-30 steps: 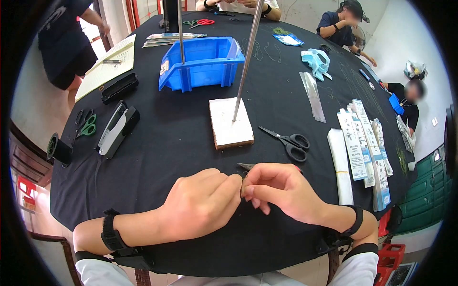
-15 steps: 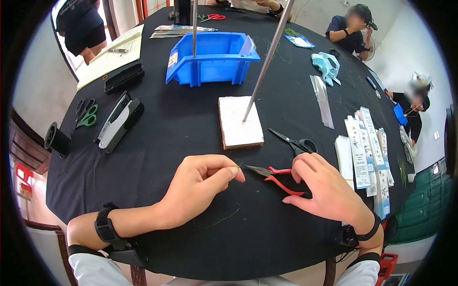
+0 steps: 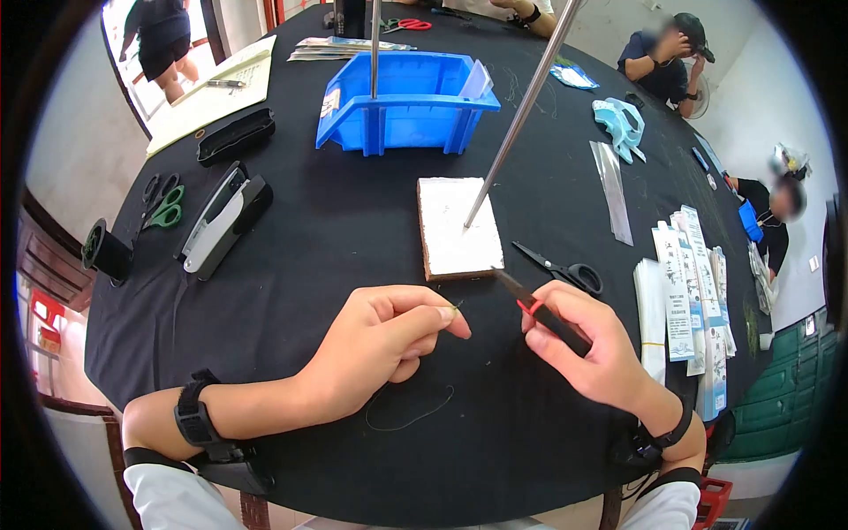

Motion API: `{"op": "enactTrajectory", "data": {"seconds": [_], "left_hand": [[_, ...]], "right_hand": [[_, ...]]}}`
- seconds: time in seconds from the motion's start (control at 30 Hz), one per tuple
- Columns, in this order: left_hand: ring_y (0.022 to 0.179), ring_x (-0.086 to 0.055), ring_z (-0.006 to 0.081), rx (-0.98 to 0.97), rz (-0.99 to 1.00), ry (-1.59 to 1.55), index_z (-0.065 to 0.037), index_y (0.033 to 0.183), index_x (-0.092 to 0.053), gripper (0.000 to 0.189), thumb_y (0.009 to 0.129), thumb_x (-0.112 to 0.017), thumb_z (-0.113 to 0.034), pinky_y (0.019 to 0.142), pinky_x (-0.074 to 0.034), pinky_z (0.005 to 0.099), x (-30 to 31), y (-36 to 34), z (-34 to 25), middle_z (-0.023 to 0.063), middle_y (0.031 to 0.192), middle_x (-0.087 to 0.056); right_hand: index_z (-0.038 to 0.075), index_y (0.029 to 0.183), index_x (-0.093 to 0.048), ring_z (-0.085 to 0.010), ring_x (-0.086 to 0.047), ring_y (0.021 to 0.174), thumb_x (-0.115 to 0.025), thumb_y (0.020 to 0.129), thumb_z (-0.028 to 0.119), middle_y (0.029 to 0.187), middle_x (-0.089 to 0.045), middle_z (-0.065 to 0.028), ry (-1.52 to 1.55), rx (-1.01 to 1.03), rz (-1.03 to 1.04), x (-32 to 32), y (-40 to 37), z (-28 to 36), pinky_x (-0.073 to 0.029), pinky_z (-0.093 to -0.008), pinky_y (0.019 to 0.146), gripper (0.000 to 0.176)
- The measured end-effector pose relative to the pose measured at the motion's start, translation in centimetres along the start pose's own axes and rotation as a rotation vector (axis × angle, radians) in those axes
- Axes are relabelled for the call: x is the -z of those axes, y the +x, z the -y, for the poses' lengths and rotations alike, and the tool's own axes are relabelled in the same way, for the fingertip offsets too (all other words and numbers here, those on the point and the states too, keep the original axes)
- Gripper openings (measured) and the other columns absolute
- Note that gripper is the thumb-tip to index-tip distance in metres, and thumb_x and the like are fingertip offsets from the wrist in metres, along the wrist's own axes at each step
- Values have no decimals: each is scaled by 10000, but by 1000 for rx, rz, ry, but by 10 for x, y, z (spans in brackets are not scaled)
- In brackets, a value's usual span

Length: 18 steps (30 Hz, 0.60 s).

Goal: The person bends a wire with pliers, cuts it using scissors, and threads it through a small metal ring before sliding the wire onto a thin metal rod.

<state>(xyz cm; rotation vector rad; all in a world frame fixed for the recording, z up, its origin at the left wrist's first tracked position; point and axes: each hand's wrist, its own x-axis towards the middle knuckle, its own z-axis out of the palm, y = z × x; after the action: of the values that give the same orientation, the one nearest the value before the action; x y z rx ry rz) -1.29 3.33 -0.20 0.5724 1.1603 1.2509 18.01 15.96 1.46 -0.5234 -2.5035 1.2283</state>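
My left hand (image 3: 389, 340) is closed in a pinch, with the tip of a thin greenish thread (image 3: 458, 306) poking out between thumb and forefinger. Below that hand a fine loop of thread (image 3: 411, 429) shows against the black cloth. A pair of needle-nose pliers (image 3: 519, 290) with red on the handles is gripped in my right hand (image 3: 590, 340). The pliers are seen edge-on, their tip pointing up and left toward the white block (image 3: 461, 225), apart from the left fingertips. Black scissors (image 3: 565, 268) lie just beyond the right hand.
A metal rod (image 3: 521, 115) rises from the white block. Behind stands a blue bin (image 3: 406, 124). A stapler (image 3: 225, 221), green scissors (image 3: 165, 209) and a black spool (image 3: 106, 252) lie left; printed paper strips (image 3: 693, 291) lie right. Other people are around the table.
My right hand has turned the pliers from flat with handles spread to edge-on, lifting the tip away from my left fingertips. My left hand keeps its pinch. The view has shifted slightly.
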Motion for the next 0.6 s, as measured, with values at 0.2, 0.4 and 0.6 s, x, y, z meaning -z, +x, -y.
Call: {"op": "enactTrajectory", "data": {"seconds": [0.2, 0.4, 0.6], "left_hand": [[469, -280, 19, 19, -46, 7, 37, 891, -628, 194, 897, -505, -113, 405, -225, 188, -1, 1, 0, -50, 548, -362], [463, -280, 19, 4, -61, 39, 44, 905, -626, 195, 899, -504, -109, 401, -223, 188, -4, 0, 0, -50, 545, -364], [456, -284, 22, -18, -50, 45, 48, 911, -625, 204, 905, -504, -116, 398, -225, 191, -3, 0, 2, -44, 544, -371]], "right_hand": [[-17, 868, -591, -283, -521, 914, -699, 712, 70, 984, -523, -130, -468, 249, -124, -6, 1, 1, -415, -361, 768, 209], [-13, 856, -597, -284, -499, 963, -709, 682, 61, 1013, -505, -126, -612, 238, -95, -7, -1, 3, -390, -404, 815, 220], [-5, 839, -602, -275, -504, 936, -725, 653, 64, 989, -506, -117, -688, 273, -104, -11, -1, 7, -396, -389, 801, 233]]}}
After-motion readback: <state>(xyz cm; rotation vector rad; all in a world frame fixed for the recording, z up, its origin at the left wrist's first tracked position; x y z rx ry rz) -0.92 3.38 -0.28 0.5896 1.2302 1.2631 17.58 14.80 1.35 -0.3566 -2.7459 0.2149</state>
